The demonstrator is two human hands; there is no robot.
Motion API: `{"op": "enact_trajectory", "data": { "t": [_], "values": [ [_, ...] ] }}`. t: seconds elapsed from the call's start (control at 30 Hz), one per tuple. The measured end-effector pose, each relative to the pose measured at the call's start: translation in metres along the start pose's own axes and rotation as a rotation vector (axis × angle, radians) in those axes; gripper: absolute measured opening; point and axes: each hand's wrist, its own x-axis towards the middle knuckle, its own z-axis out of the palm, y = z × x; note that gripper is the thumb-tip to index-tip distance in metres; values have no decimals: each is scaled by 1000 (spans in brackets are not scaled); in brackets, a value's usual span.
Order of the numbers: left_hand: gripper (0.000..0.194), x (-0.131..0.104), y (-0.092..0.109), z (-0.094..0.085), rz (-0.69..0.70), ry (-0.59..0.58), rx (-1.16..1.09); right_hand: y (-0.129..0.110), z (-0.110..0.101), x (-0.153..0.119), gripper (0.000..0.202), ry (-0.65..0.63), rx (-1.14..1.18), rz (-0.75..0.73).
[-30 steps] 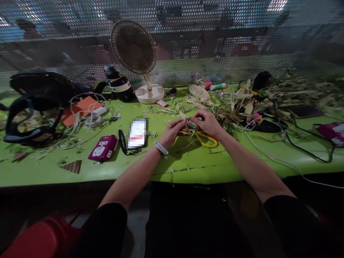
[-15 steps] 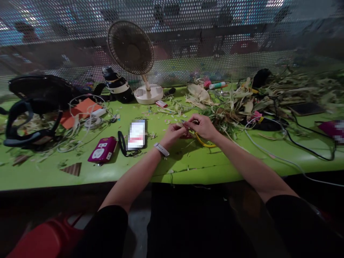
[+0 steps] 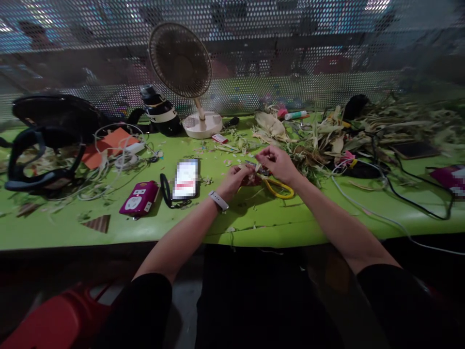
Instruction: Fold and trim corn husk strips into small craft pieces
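My left hand, with a pale band on its wrist, has its fingers closed on a small pale plant piece. Right beside it, my right hand pinches at the other side of that piece; whether its fingertips hold the same piece is too small to tell. Yellow-handled scissors lie on the green tabletop just below my right hand, their blades partly hidden by the hands. Cut leaves and stems are heaped behind and to the right of my right hand.
A phone and purple box lie left of my hands. Behind stand a fan and black bottle. Tangled white cables and a black strapped object are far left. A white cable crosses the right side.
My right hand has risen slightly and moved a little apart from my left hand. More of the yellow scissor handles and the pale piece between the hands shows.
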Motion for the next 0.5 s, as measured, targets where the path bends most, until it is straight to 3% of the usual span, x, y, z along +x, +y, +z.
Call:
{"op": "enact_trajectory", "data": {
  "t": [0.1,0.2,0.3,0.5],
  "values": [
    [27,0,1,-1,-9,-7,-9,1,-4,2,58,27,13,77],
    [27,0,0,0,-9,-36,31,0,-3,1,58,-63,16,94],
    [23,0,-1,2,-12,-26,69,-2,0,-1,57,-110,-14,6],
    [18,-3,3,4,-70,-19,71,-7,3,-4,59,-34,-141,-133]
  ]
}}
